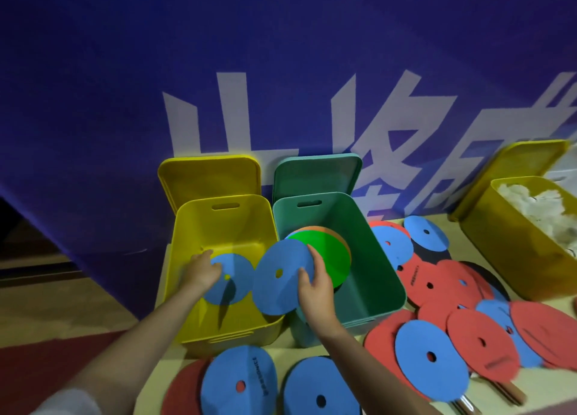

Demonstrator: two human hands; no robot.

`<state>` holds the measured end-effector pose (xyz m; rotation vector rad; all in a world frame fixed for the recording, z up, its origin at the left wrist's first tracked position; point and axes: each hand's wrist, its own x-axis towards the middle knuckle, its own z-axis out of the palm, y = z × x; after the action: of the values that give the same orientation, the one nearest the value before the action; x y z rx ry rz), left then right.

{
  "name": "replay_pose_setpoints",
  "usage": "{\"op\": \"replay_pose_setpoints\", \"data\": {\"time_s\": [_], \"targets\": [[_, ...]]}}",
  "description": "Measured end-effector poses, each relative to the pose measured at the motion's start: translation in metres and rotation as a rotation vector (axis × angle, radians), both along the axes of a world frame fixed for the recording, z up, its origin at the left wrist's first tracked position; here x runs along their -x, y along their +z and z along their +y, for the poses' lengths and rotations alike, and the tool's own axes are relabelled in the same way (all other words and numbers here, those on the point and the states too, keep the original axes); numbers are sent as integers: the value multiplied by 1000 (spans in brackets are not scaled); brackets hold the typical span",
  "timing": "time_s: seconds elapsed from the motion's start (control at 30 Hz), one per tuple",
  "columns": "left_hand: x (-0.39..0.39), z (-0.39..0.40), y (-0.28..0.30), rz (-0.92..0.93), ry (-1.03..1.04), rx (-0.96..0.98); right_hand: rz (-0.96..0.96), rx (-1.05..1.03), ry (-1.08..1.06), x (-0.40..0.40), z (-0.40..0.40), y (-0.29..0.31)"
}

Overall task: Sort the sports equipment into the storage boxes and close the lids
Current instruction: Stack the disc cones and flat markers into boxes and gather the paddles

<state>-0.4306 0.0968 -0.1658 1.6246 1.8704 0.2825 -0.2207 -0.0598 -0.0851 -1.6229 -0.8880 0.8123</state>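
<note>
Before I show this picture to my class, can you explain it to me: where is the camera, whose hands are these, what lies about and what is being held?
There is no machine here. A person wears one camera on the head, looking forward and down, so you see their own two bare arms reaching out.

In front stand two open storage boxes, a yellow box and a green box, each with its lid propped up behind it. The left hand reaches into the yellow box and rests on a blue disc lying there. The right hand holds a second blue disc over the gap between the boxes. The green box already holds a green disc on top of an orange one.

More flat blue and red discs, each with a small hole, lie heaped on the table. A further yellow box at far right holds something white.
</note>
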Motion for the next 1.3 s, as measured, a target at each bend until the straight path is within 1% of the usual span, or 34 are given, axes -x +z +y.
{"op": "replay_pose_setpoints", "data": {"time_s": [0.07,0.13,0.17,0.2,0.27,0.33,0.4,0.5,0.6,0.67,0.73,0.8,0.9,1.0,1.07,1.1,1.17,1.23,1.3], "targets": [[5,-14,28,-41,-124,-226,-49,-2,10,8,5,10],[19,-27,47,-20,-216,-448,-61,7,25,20,20,17],[27,-33,52,-9,-222,-521,-60,23,48,26,31,18],[36,-38,53,2,-195,-555,-63,46,76,33,44,15],[49,-46,51,-24,-69,-521,-69,108,111,49,70,5],[55,-51,48,-139,57,-416,-18,175,118,66,93,-10],[56,-54,48,-239,114,-369,14,266,123,79,115,-25],[58,-55,46,-240,129,-405,36,312,131,91,140,-48],[61,-53,41,-227,127,-406,129,347,162,97,157,-76],[63,-51,38,-241,131,-413,138,492,212,100,166,-104],[64,-49,36,-252,133,-428,92,659,241,98,168,-129],[63,-48,35,-254,143,-432,83,764,252,94,156,-128],[62,-46,32,-255,139,-452,63,808,272,89,148,-122],[62,-45,32,-270,147,-430,-26,737,290,84,157,-111],[63,-46,34,-266,148,-427,-62,642,329,83,157,-87],[63,-46,37,-229,140,-454,-34,565,349,82,152,-69],[63,-51,46,-69,75,-548,57,403,416,78,132,-33],[60,-63,59,55,-21,-701,91,268,512,66,103,3],[49,-82,71,31,-80,-781,92,181,581,47,77,30]]}}
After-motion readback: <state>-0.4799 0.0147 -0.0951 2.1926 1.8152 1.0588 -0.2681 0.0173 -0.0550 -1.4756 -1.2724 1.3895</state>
